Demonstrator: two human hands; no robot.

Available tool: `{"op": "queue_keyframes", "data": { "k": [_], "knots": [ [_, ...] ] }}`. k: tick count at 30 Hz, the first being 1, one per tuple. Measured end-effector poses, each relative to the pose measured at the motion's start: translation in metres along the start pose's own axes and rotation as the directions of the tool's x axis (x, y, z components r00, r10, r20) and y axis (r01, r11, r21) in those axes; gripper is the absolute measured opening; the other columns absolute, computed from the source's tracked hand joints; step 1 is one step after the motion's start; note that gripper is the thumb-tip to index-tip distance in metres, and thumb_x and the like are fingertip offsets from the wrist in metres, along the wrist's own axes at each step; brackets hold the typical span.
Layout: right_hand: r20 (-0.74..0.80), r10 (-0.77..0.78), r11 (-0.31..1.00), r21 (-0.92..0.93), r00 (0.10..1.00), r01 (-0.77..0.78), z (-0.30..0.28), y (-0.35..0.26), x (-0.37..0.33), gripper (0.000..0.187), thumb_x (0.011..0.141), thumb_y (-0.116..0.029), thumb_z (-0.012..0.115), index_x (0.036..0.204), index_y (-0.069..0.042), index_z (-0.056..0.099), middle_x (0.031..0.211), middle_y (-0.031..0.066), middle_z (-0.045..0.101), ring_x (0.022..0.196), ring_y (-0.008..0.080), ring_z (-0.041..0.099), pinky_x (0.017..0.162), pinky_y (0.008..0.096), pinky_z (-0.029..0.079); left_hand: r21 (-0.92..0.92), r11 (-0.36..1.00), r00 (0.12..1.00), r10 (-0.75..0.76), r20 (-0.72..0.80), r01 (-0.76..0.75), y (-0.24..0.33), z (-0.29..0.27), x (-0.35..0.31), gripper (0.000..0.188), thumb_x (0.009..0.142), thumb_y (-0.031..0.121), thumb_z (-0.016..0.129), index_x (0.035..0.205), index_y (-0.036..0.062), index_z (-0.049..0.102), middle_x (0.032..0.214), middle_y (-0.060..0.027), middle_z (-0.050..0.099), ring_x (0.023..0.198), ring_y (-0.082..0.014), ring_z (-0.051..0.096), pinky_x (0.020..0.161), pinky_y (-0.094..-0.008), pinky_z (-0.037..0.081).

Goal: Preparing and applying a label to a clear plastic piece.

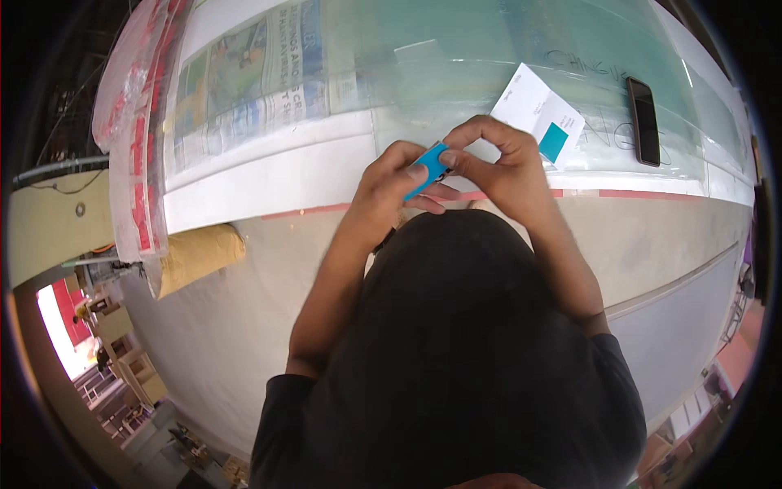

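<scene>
A narrow, flat blue piece point(420, 178), its exact kind unclear, is held at a slant just in front of my body. My left hand point(381, 186) is closed round its lower end, the thumb pressed on its face. At the upper end my right hand point(511, 167) pinches with thumb and index finger. Something small and dark shows at the piece's edge by the right thumb, too small to name. Beyond my right hand lies a creased white paper point(528, 99) with handwriting and a teal rectangle point(553, 143) on it.
A dark phone point(643, 122) lies at the right on the table, whose greenish covering point(456, 81) bears handwriting. Newspaper point(244, 77) lies under clear plastic at the left. Red-and-clear plastic wrap point(134, 163) hangs over the left edge, near a brown paper-like roll point(199, 257).
</scene>
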State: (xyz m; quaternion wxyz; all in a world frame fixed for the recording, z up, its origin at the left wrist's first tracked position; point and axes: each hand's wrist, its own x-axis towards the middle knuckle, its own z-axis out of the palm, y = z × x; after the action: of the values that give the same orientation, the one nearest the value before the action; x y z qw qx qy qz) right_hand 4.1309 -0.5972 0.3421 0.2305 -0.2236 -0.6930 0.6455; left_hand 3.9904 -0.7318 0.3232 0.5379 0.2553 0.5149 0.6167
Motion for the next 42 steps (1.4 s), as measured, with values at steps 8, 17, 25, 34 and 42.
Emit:
{"op": "queue_keyframes", "data": {
  "k": [8,17,25,34,42],
  "knots": [
    [0.037,-0.034,0.997,-0.071,0.999,0.037,-0.012,-0.011,0.007,0.006,0.084,-0.001,0.072,0.09,-0.002,0.07,0.084,0.0034,0.069,0.081,0.0118,0.063,0.077,0.0264,0.05,-0.229,0.924,0.913,-0.218,0.344,0.307,0.014,-0.004,0.013,0.053,0.098,0.042,0.037,0.128,-0.0003,0.048,0.102,-0.0254,0.066,0.093,-0.0387,0.069,0.08,-0.0435,0.056],
    [-0.189,-0.139,0.99,-0.036,0.972,0.134,-0.023,-0.007,0.011,0.007,0.086,-0.008,0.073,0.089,-0.004,0.069,0.082,0.0022,0.067,0.083,0.011,0.059,0.079,0.0259,0.046,-0.481,0.868,0.991,-0.082,0.106,0.123,0.004,0.0,0.018,0.043,0.091,0.024,0.048,0.126,0.0001,0.046,0.11,-0.0178,0.061,0.1,-0.037,0.064,0.088,-0.0479,0.053],
    [-0.28,0.03,0.991,0.131,0.96,0.008,-0.023,0.003,0.014,0.007,0.086,-0.01,0.072,0.088,-0.004,0.068,0.078,-0.0003,0.063,0.077,0.0076,0.054,0.073,0.0232,0.042,-0.433,0.896,0.995,0.074,-0.064,-0.094,0.007,-0.005,0.019,0.047,0.095,0.026,0.045,0.137,0.0054,0.043,0.099,-0.0108,0.062,0.098,-0.0318,0.063,0.09,-0.0508,0.052],
    [-0.288,-0.012,0.977,0.199,0.957,0.072,-0.033,0.006,0.016,0.007,0.088,-0.01,0.071,0.087,-0.005,0.067,0.078,-0.0018,0.062,0.075,0.0062,0.052,0.074,0.0224,0.04,-0.564,0.821,0.991,0.13,0.023,-0.094,0.019,-0.015,0.029,0.047,0.099,0.037,0.039,0.132,0.006,0.048,0.106,-0.0155,0.059,0.094,-0.0314,0.06,0.087,-0.0485,0.05],
    [-0.283,-0.027,0.975,0.203,0.959,0.087,-0.034,0.006,0.015,0.006,0.087,-0.01,0.071,0.087,-0.005,0.067,0.078,-0.0017,0.062,0.075,0.0067,0.052,0.074,0.0224,0.04,-0.647,0.76,0.956,0.229,0.183,-0.058,0.023,-0.036,0.041,0.048,0.096,0.036,0.042,0.131,0.004,0.051,0.114,-0.0195,0.06,0.094,-0.0319,0.061,0.086,-0.0473,0.05]
  ]
}}
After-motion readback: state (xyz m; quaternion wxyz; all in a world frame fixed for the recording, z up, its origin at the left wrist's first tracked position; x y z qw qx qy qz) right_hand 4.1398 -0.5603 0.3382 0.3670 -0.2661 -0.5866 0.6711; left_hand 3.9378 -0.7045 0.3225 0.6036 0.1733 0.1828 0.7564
